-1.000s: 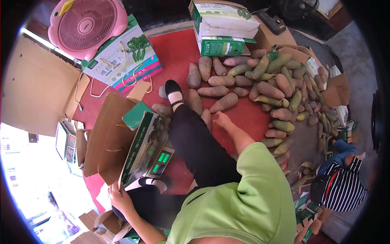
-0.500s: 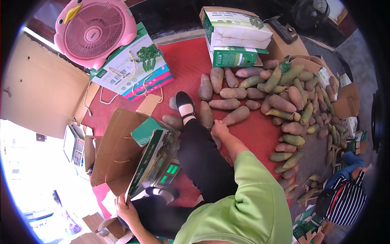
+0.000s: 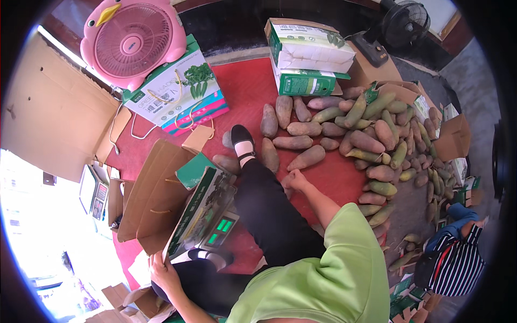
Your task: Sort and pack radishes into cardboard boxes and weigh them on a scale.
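My left hand [image 3: 164, 273] grips the near edge of an open-topped brown carton [image 3: 153, 196] with a green and white printed side. Beneath the carton, a scale's display [image 3: 221, 230] glows green. Above the red floor, beside my knee, my right hand [image 3: 295, 182] is curled with its fingers pointing down and partly hidden. Whatever it may hold cannot be made out. Just beyond it lies a dusty reddish radish [image 3: 307, 158], apart from the hand. Another radish [image 3: 270, 155] rests by my shoe, and a further one [image 3: 226, 163] sits between my foot and the carton.
A large heap of long green and reddish radishes [image 3: 369, 141] covers the right side. Stacked cartons [image 3: 309, 54] and a black fan [image 3: 404, 24] stand behind it. A pink fan [image 3: 132, 46] and a printed gift box [image 3: 175, 86] are far left. Another person [image 3: 458, 258] bends at lower right.
My right hand has drawn back slightly toward me, away from the radishes by my shoe. The left hand keeps its grip on the carton. The whole view has shifted a little.
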A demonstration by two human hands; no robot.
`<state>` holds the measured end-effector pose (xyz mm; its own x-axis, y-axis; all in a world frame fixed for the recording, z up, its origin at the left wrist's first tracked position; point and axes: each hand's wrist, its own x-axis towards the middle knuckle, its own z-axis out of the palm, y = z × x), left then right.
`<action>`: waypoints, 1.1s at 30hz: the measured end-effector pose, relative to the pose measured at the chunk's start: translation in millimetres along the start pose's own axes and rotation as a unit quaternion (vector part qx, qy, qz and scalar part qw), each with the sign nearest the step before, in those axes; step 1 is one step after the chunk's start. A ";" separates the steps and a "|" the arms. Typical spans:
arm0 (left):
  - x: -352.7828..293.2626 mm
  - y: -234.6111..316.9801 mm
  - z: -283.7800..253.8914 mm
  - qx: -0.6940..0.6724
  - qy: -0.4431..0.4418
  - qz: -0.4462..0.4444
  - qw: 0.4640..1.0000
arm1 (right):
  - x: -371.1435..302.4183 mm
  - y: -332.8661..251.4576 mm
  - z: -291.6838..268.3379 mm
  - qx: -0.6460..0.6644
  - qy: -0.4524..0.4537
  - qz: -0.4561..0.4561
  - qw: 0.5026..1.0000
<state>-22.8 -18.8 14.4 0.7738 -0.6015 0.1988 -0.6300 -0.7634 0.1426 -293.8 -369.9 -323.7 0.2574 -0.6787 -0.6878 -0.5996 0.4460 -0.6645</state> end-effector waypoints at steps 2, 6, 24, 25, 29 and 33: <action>-3.7 -9.0 2.7 0.007 -0.009 -0.002 1.000 | -27.2 -8.6 -2.4 0.006 0.002 0.019 1.000; -1.1 -5.3 5.8 -0.009 -0.008 -0.002 1.000 | -38.9 25.3 -5.2 0.102 0.025 0.014 0.994; -6.3 -8.4 6.9 0.004 0.031 0.027 0.999 | -166.1 -165.7 -93.6 -0.155 0.269 -0.426 0.850; -6.2 -8.2 7.0 0.005 0.025 0.026 0.999 | -175.7 -183.0 -99.8 -0.128 0.280 -0.441 0.843; -6.6 -8.9 6.7 0.010 0.022 0.029 0.999 | -214.6 -252.7 -106.4 -0.025 0.267 -0.552 0.790; -5.4 -7.0 7.5 0.009 0.019 0.028 0.999 | -253.9 -310.1 -89.9 0.040 0.168 -0.643 0.747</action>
<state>-22.2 -12.0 5.0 0.7340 -0.6341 0.2433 -0.6706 -0.7333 0.1121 -241.3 -388.4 83.3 0.3692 -0.6779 0.6357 0.0293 -0.6752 -0.7371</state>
